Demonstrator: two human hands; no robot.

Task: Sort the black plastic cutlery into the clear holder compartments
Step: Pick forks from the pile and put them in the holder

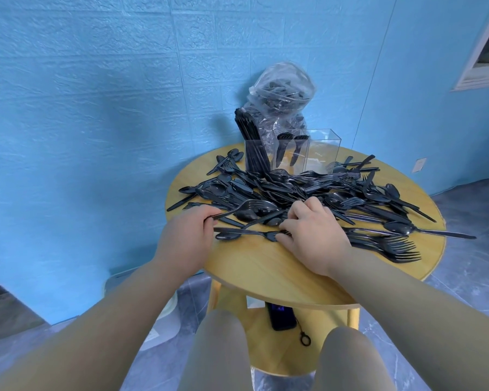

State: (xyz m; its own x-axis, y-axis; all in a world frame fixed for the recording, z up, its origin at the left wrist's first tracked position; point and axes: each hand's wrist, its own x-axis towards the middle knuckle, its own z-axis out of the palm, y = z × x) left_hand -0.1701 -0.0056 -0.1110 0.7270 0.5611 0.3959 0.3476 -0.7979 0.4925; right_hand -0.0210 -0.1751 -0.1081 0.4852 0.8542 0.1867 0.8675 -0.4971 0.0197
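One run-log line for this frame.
left hand: grips fork handle | right hand: fingers on pile | holder: partly filled

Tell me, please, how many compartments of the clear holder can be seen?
3: the left compartment packed with black handles, the middle compartment with a few forks, and the right compartment, apparently empty. None seems hidden.

Bright, even daylight. Soft shadows fall left on the wall. Glare on the bag. Wide-angle bending at edges. Arms are smoothed and featureless.
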